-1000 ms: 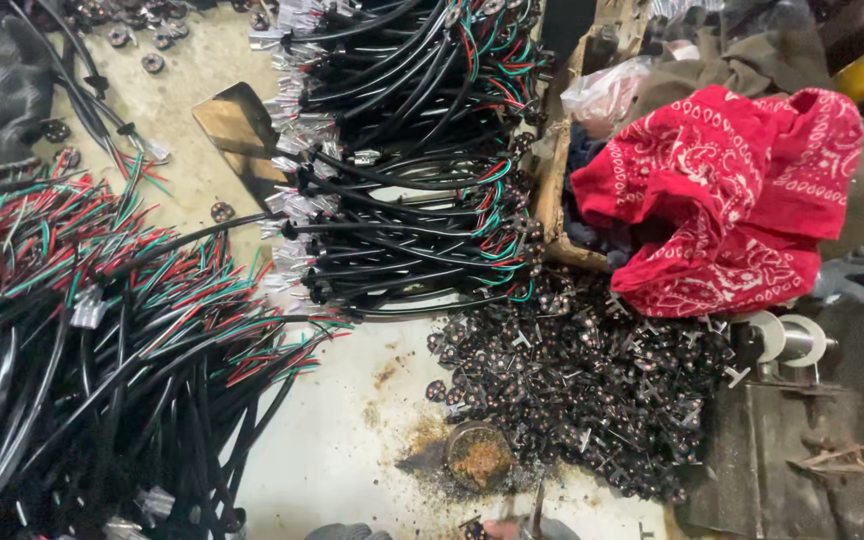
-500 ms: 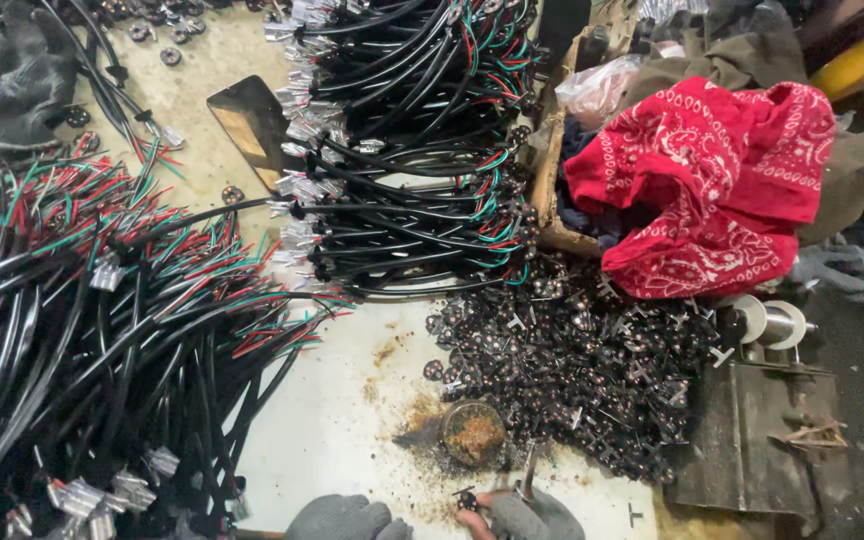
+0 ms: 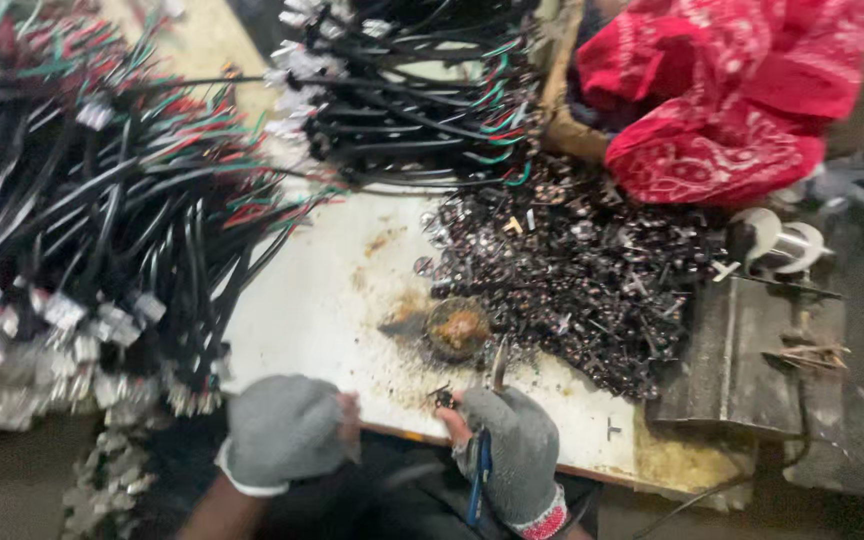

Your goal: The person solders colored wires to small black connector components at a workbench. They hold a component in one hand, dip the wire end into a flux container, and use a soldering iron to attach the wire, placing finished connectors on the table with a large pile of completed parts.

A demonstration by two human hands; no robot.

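Grey knit-gloved right hand (image 3: 508,440) clamped on blue-handled pliers (image 3: 486,430), near edge. Left hand (image 3: 285,428) fisted, contents hidden. Far right, one heap of small dark metal parts (image 3: 592,270); left, black cable bundles (image 3: 102,220).

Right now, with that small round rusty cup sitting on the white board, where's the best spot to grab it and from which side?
Probably pinch the small round cup by its rim from the left, over the bare white board. It sits upright, mouth up; the heap of dark metal parts crowds its right side, and the right hand with its tool is just below.
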